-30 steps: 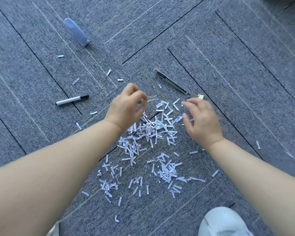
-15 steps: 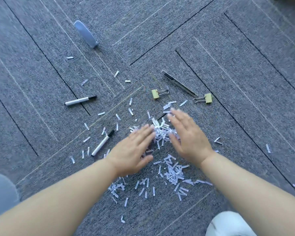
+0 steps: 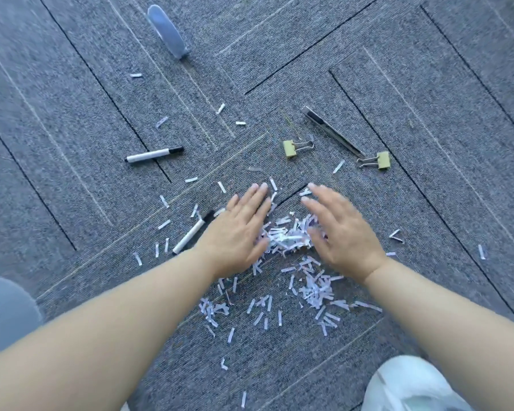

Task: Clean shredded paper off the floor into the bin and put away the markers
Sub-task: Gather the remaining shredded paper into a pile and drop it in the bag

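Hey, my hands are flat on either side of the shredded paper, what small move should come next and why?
Probably slide the left hand and right hand together, then cup them under the paper heap. Both lie open beside it, holding nothing, and loose strips litter the carpet nearer you.
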A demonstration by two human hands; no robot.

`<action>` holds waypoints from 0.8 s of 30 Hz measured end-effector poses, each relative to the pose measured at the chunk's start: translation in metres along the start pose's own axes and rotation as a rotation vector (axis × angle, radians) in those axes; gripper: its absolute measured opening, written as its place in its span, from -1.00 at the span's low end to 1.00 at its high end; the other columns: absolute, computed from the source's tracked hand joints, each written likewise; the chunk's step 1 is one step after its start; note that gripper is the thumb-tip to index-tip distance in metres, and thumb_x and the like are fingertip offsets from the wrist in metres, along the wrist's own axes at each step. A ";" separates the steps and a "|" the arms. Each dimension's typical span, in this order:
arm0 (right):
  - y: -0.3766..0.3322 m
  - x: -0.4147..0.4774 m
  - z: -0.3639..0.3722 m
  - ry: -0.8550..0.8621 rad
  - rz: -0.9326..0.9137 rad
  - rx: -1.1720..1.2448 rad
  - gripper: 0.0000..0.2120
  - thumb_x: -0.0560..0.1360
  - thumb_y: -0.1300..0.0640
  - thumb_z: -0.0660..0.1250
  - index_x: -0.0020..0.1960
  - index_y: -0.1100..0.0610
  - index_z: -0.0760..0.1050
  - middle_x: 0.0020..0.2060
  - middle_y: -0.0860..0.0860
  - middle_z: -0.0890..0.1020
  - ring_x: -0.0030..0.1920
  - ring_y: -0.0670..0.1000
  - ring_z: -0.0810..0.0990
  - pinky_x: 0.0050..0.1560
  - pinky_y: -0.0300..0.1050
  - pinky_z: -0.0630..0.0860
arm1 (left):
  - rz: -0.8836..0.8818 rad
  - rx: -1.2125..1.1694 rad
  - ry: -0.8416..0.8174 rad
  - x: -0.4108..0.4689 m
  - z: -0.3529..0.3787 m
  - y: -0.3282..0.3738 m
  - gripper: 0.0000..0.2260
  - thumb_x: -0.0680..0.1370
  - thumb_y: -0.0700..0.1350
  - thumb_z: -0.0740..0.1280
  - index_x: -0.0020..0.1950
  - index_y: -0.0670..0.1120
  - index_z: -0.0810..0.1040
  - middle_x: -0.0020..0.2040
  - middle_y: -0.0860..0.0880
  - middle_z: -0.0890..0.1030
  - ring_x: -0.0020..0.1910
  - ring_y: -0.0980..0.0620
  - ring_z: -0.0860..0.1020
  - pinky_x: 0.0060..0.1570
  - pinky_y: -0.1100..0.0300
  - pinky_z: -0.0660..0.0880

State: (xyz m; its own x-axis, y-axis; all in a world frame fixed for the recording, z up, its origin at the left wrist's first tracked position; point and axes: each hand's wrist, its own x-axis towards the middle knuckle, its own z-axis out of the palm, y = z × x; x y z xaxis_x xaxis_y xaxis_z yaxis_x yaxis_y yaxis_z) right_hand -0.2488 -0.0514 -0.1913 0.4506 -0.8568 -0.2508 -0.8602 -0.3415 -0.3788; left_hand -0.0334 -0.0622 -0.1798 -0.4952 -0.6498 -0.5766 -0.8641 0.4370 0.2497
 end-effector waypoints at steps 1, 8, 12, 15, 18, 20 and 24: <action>0.007 0.008 -0.006 -0.018 0.072 -0.016 -0.42 0.51 -0.13 -0.08 0.46 0.10 0.07 0.48 0.04 0.06 0.47 0.00 -0.04 0.44 -0.02 -0.07 | 0.060 0.017 -0.039 -0.010 0.006 0.003 -0.43 0.60 0.14 -0.10 0.39 -0.07 -0.40 0.39 -0.08 -0.47 0.38 0.00 -0.46 0.35 0.07 -0.43; -0.012 0.004 0.007 -0.314 -0.071 -0.184 -0.40 0.49 -0.27 -0.35 0.42 0.00 -0.32 0.44 0.01 -0.29 0.42 -0.01 -0.38 0.43 -0.08 -0.38 | 0.221 0.133 0.060 -0.065 0.064 -0.008 -0.34 0.53 0.15 0.05 0.50 -0.20 -0.03 0.47 -0.14 0.17 0.49 -0.09 0.06 0.31 -0.06 0.18; -0.025 -0.036 0.021 -0.237 -0.257 -0.179 -0.46 0.58 -0.13 -0.24 0.46 0.11 0.05 0.45 0.04 0.17 0.44 -0.03 -0.01 0.43 -0.12 -0.16 | 0.241 0.126 0.139 -0.078 0.070 -0.018 -0.31 0.52 0.15 0.04 0.50 -0.14 -0.18 0.51 -0.11 0.02 0.49 -0.02 -0.11 0.47 0.04 0.02; -0.023 -0.054 0.015 -0.120 -0.044 -0.023 -0.42 0.54 -0.14 -0.06 0.47 0.07 -0.08 0.47 -0.01 0.01 0.47 -0.04 -0.10 0.45 -0.09 -0.18 | 0.114 0.125 0.123 -0.078 0.062 -0.022 -0.24 0.50 0.23 0.02 0.49 -0.16 -0.26 0.52 -0.15 -0.20 0.49 -0.05 -0.18 0.41 0.05 -0.15; -0.004 -0.063 0.009 -0.067 0.349 -0.022 -0.29 0.46 -0.23 -0.13 0.45 0.09 -0.31 0.46 -0.02 -0.26 0.44 -0.09 -0.33 0.46 -0.05 -0.28 | -0.057 0.069 0.095 -0.077 0.059 -0.021 -0.19 0.49 0.31 -0.06 0.45 -0.17 -0.39 0.48 -0.14 -0.33 0.47 -0.06 -0.28 0.40 0.05 -0.26; 0.001 -0.066 0.012 -0.155 0.446 -0.075 -0.26 0.43 -0.29 -0.25 0.42 0.10 -0.41 0.43 0.04 -0.37 0.42 -0.03 -0.41 0.43 0.01 -0.30 | -0.101 0.030 0.083 -0.077 0.062 -0.014 -0.21 0.46 0.34 -0.19 0.35 -0.12 -0.57 0.40 -0.11 -0.52 0.40 -0.03 -0.47 0.38 0.05 -0.44; -0.035 -0.060 0.031 -0.217 0.379 -0.073 -0.25 0.41 -0.30 -0.36 0.37 0.16 -0.51 0.39 0.09 -0.46 0.37 0.04 -0.50 0.37 -0.01 -0.42 | -0.159 -0.016 0.008 -0.069 0.066 0.015 -0.24 0.41 0.32 -0.30 0.22 -0.17 -0.68 0.26 -0.14 -0.67 0.27 -0.05 -0.63 0.26 0.06 -0.56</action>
State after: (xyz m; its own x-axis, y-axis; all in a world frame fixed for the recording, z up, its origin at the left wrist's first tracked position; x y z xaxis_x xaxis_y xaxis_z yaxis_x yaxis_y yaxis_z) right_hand -0.2388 0.0243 -0.1909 0.1329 -0.8285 -0.5439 -0.9854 -0.0515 -0.1623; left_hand -0.0065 0.0302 -0.1880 -0.3526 -0.7150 -0.6036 -0.9330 0.3182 0.1681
